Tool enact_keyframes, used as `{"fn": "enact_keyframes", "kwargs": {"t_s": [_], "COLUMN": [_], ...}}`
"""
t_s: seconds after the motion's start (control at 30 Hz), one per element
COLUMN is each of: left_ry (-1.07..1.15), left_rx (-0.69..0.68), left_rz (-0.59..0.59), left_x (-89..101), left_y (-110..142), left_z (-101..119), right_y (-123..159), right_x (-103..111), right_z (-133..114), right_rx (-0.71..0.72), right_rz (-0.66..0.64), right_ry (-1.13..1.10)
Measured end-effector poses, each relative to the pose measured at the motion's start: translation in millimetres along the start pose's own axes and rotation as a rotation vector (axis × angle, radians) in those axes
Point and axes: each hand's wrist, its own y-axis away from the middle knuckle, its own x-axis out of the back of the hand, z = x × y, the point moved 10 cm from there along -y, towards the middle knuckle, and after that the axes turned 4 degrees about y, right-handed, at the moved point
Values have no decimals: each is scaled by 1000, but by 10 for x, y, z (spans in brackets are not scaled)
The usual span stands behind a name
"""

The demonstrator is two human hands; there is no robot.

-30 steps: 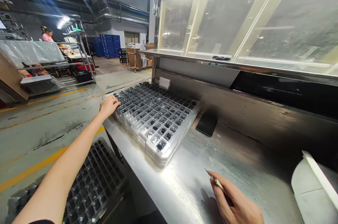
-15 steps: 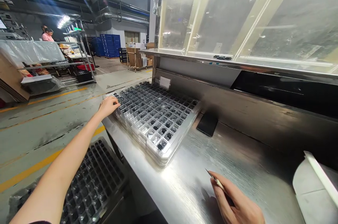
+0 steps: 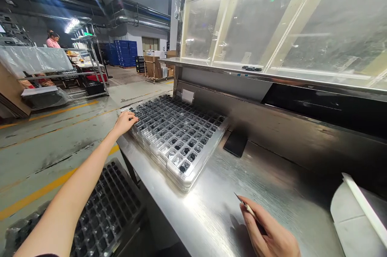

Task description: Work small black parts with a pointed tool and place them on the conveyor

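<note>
At the near edge, the right hand (image 3: 272, 235) is seen resting on the stainless steel bench (image 3: 229, 196), fingers curled closed around a pair of tweezers (image 3: 245, 205); the pointed tip projects up and to the left, just clear of the bench surface. At lower left, beside and below the bench, a black compartmented tray (image 3: 105, 212) is noted, lying on clear plastic wrap. The left arm is extended across this tray toward the far left corner of the bench. The left hand (image 3: 124, 122) is placed on the near left edge of a stack of clear blister trays (image 3: 178, 140), fingers bent over the rim; whether the rim is pinched or only touched cannot be told. The top tray is filled with rows of small black ring-shaped parts (image 3: 185, 166), one per pocket. Just right of the stack, a dark flat phone-like slab (image 3: 235, 144) is seen lying against the bench's back wall. At far right, a white roll-like object (image 3: 353, 216) is partly cut off. Above the back wall, translucent lit panels (image 3: 272, 19) are mounted. Farther off, across a floor with yellow lines, wire shelving (image 3: 87, 67), blue crates (image 3: 122, 52) and a person in a pink top (image 3: 53, 41) are recorded.
</note>
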Motion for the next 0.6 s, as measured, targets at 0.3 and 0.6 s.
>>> {"fn": "enact_keyframes", "kwargs": {"t_s": [0.3,0.6], "left_ry": [11,-33], "left_rx": [9,141], "left_rz": [-43,-109], "left_x": [86,157], "left_y": [84,-13], "left_z": [-97,-63], "right_y": [-26,-16], "right_x": [18,8], "right_z": [-73,-37], "right_rx": [44,10], "right_rz": [23,12], "right_ry": [30,6]}}
